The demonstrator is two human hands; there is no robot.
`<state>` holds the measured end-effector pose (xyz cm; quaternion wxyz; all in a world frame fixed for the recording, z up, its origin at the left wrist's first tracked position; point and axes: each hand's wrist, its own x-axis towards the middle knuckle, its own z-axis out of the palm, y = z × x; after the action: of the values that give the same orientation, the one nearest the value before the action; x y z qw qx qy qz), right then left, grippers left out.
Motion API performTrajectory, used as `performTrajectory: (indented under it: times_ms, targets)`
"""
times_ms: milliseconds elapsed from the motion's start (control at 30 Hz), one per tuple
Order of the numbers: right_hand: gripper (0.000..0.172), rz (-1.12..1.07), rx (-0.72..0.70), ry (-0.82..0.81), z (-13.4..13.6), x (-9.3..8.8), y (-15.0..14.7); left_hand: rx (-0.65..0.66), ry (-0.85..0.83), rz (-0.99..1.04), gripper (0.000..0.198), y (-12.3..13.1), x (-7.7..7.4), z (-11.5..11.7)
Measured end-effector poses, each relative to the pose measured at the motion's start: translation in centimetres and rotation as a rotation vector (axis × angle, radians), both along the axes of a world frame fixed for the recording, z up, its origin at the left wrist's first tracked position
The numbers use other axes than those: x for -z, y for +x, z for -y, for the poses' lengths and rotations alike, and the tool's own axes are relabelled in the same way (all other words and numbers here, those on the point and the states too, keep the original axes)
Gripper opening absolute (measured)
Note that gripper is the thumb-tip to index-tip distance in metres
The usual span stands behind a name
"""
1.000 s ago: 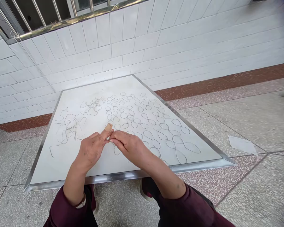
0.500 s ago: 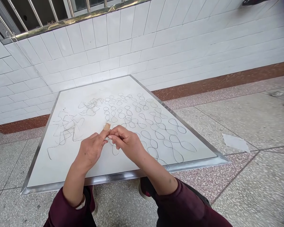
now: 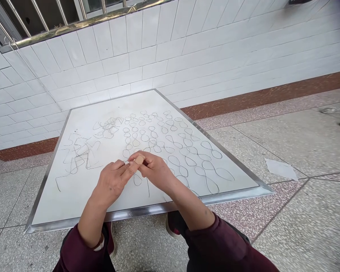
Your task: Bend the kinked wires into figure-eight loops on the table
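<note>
Wall (image 3: 209, 56): white-tiled, it rose behind the metal-edged tabletop (image 3: 53, 207) above a reddish-brown baseboard (image 3: 272, 94).
Window bars (image 3: 40, 15): metal, they crossed a dark opening, upper left.
Floor (image 3: 308, 226): speckled, it held a white paper scrap (image 3: 281, 169) at right.

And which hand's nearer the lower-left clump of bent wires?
Left. The left hand is right of the bent wires, toward the viewer; the right hand is farther right.

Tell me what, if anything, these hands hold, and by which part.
The bare left hand and bare right hand seem to pinch a thin, dark wire together; which part they grip is hidden.
</note>
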<state>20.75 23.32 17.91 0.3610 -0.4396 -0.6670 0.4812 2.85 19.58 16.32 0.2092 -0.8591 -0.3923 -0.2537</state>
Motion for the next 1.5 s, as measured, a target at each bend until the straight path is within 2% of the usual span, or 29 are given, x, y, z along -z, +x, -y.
performTrajectory:
  times_ms: [100,200,400,533,633,733,900,1033,1133,1367,1433,1500]
  targets:
    - [0.012,-0.087,-0.07,-0.132,-0.3,0.0,0.0,0.018,0.068,-0.047,0.067,0.2,-0.4,-0.1]
    - [0.017,-0.152,-0.072,-0.145,-0.2,0.4,-0.4,0.008,0.121,-0.044,0.064,0.4,-0.5,-0.1]
    - [0.012,-0.131,0.095,0.044,0.5,1.5,-1.5,-0.058,0.212,0.022,0.063,0.8,0.0,-0.1]
    - [0.012,-0.066,0.146,0.25,0.4,1.5,-1.4,-0.049,0.176,0.042,0.067,1.0,0.2,0.1]
    - [0.012,-0.049,0.167,0.295,0.3,1.4,-1.3,-0.039,0.136,0.03,0.068,1.0,0.1,0.2]
    - [0.012,-0.069,0.183,0.231,0.2,1.6,-1.4,-0.045,0.127,0.021,0.067,1.0,0.1,0.2]
    - [0.012,-0.171,0.062,-0.012,0.0,1.4,-1.2,-0.07,0.178,0.08,0.07,0.8,0.7,0.2]
    - [0.013,-0.243,0.033,-0.001,0.0,1.0,-1.1,-0.075,0.25,0.153,0.074,0.5,1.1,0.2]
    - [0.014,-0.245,0.011,0.0,0.1,0.9,-1.1,-0.011,0.206,0.156,0.077,0.2,1.0,0.0]
    - [0.022,-0.267,-0.127,-0.146,-0.3,1.0,-0.6,0.107,0.146,0.105,0.074,0.1,0.5,-0.1]
    - [0.022,-0.255,-0.12,-0.126,-0.4,1.2,-0.7,0.108,0.12,0.098,0.072,0.1,0.4,-0.1]
    - [0.018,-0.198,-0.057,-0.041,-0.5,1.6,-0.9,0.108,0.102,0.095,0.07,0.2,0.4,-0.1]
